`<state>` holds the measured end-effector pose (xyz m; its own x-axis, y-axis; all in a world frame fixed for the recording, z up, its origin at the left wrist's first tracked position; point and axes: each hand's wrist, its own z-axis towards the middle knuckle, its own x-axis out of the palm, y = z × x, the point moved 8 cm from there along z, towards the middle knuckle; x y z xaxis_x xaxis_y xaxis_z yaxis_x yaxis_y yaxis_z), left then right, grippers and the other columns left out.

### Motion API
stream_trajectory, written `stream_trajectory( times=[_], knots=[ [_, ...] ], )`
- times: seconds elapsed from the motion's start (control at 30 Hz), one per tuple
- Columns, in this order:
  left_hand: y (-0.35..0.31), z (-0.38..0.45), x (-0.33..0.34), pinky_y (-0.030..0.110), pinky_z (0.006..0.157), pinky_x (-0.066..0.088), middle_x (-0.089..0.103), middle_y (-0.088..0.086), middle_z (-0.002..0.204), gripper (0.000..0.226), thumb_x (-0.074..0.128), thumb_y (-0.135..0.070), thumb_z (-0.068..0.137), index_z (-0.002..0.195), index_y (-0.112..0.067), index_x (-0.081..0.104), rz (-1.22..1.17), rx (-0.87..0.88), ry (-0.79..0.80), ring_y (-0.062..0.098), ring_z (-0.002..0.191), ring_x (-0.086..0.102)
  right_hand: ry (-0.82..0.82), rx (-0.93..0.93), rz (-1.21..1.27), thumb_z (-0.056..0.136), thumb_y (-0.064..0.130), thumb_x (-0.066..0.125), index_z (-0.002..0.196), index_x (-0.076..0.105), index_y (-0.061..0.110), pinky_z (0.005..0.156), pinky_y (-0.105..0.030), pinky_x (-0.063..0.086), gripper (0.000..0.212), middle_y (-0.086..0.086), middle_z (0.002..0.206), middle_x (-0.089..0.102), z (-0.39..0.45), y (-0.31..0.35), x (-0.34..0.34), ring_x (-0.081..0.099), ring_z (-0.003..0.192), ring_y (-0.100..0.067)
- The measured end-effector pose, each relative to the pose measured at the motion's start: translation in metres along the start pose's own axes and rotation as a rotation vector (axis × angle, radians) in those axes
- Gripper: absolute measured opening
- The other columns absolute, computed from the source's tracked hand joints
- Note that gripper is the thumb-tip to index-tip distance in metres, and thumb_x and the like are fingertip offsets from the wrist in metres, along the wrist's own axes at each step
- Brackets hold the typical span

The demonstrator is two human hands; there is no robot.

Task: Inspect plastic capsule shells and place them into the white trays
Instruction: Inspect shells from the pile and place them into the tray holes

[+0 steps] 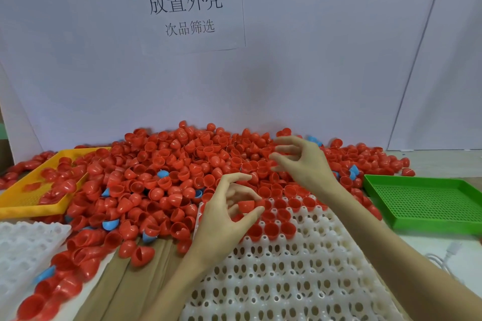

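Big heap of glossy red half-shells sprawled across the table, little domed plastic cups, some mouth up, some dome up; a handful of blue shells mixed in. The white tray in the near middle is matte moulded plastic, a grid of round pockets with oval holes punched through; only its far rows hold red shells, sitting mouth up, and the near rows are bare. The left hand hovers over the tray's far left corner, thumb and curled fingers pinching one red shell. The right hand is out over the heap just beyond the tray, fingers spread and loosely bent, holding nothing I can see.

Second white tray at the near left edge; an orange mesh tray far left, half buried in shells; a green perforated tray on the right, nothing in it. Brown cardboard shows between the white trays. Behind everything is a white board wall with a printed paper sign. A white cable lies near right; open tabletop there too.
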<state>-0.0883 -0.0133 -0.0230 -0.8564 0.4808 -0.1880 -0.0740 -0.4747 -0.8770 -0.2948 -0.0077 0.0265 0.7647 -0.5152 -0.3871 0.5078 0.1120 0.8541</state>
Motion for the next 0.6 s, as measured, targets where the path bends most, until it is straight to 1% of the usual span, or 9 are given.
stream_trajectory(
  times=[0.07,0.13,0.2,0.27,0.33,0.37,0.43,0.5,0.6],
  knots=[
    [0.0,0.0,0.0,0.017,0.098,0.051,0.075,-0.004,0.11,0.049,0.081,-0.013,0.092,0.131,-0.029,0.057,0.011,0.009,-0.001,0.013,0.119,0.068,0.057,0.004,0.014,0.1,0.012,0.07,0.123,0.072,0.016,0.075,-0.029,0.066,0.023,-0.005,0.116,0.076,-0.017,-0.001,0.006,0.079,0.083,-0.011],
    [-0.001,0.001,0.0,0.025,0.098,0.055,0.076,-0.004,0.111,0.048,0.08,-0.013,0.093,0.131,-0.028,0.057,0.014,0.024,-0.007,0.015,0.118,0.069,0.2,0.035,0.047,0.101,0.013,0.068,0.114,0.075,0.016,0.077,-0.031,0.066,0.015,-0.004,0.104,0.08,-0.037,-0.004,0.013,0.08,0.086,-0.013],
    [-0.002,0.0,0.0,0.031,0.099,0.057,0.077,-0.005,0.112,0.046,0.079,-0.014,0.094,0.132,-0.028,0.056,0.02,0.037,-0.004,0.017,0.117,0.07,0.383,0.069,0.086,0.101,0.017,0.069,0.116,0.075,0.018,0.079,-0.027,0.064,0.017,0.0,0.103,0.081,-0.06,-0.007,0.022,0.079,0.092,-0.014],
    [-0.003,0.0,0.001,0.035,0.099,0.057,0.078,-0.008,0.113,0.044,0.079,-0.019,0.095,0.131,-0.032,0.057,0.049,0.045,0.007,0.016,0.118,0.07,0.483,0.08,0.157,0.101,0.019,0.071,0.125,0.072,0.021,0.085,-0.028,0.063,0.025,0.002,0.111,0.08,-0.08,-0.009,0.024,0.078,0.101,-0.016],
    [-0.004,0.0,0.002,0.036,0.101,0.052,0.077,-0.011,0.115,0.042,0.078,-0.024,0.095,0.13,-0.036,0.058,0.077,0.051,0.017,0.014,0.12,0.069,0.499,0.089,0.233,0.098,0.021,0.075,0.128,0.07,0.022,0.088,-0.029,0.063,0.031,0.001,0.118,0.078,-0.093,-0.01,0.023,0.077,0.107,-0.018],
    [-0.005,0.0,0.003,0.035,0.101,0.053,0.077,-0.012,0.116,0.041,0.078,-0.025,0.095,0.13,-0.037,0.059,0.07,0.051,0.029,0.013,0.121,0.068,0.488,0.092,0.247,0.097,0.022,0.077,0.127,0.071,0.022,0.088,-0.03,0.063,0.031,0.001,0.118,0.078,-0.096,-0.011,0.021,0.077,0.107,-0.019],
    [-0.005,0.001,0.005,0.032,0.097,0.058,0.076,-0.009,0.119,0.041,0.079,-0.022,0.094,0.129,-0.034,0.061,0.023,0.047,0.051,0.015,0.119,0.07,0.436,0.085,0.211,0.094,0.023,0.078,0.12,0.073,0.021,0.087,-0.034,0.064,0.027,-0.001,0.111,0.08,-0.098,-0.012,0.015,0.078,0.101,-0.02],
    [-0.002,0.0,0.005,0.027,0.089,0.061,0.074,-0.007,0.119,0.039,0.082,-0.019,0.091,0.124,-0.029,0.064,-0.032,0.024,0.029,0.016,0.112,0.073,0.369,0.057,0.149,0.093,0.025,0.079,0.11,0.076,0.021,0.086,-0.036,0.064,0.018,-0.002,0.101,0.081,-0.096,-0.012,0.007,0.079,0.092,-0.018],
    [0.003,-0.002,0.0,0.032,0.078,0.065,0.074,-0.007,0.106,0.032,0.087,-0.034,0.086,0.11,-0.025,0.066,0.023,-0.011,-0.054,0.017,0.098,0.077,0.366,0.047,0.161,0.097,0.027,0.075,0.101,0.078,0.021,0.076,-0.03,0.061,0.009,-0.003,0.089,0.077,-0.095,-0.011,0.005,0.072,0.08,-0.015]
  ],
)
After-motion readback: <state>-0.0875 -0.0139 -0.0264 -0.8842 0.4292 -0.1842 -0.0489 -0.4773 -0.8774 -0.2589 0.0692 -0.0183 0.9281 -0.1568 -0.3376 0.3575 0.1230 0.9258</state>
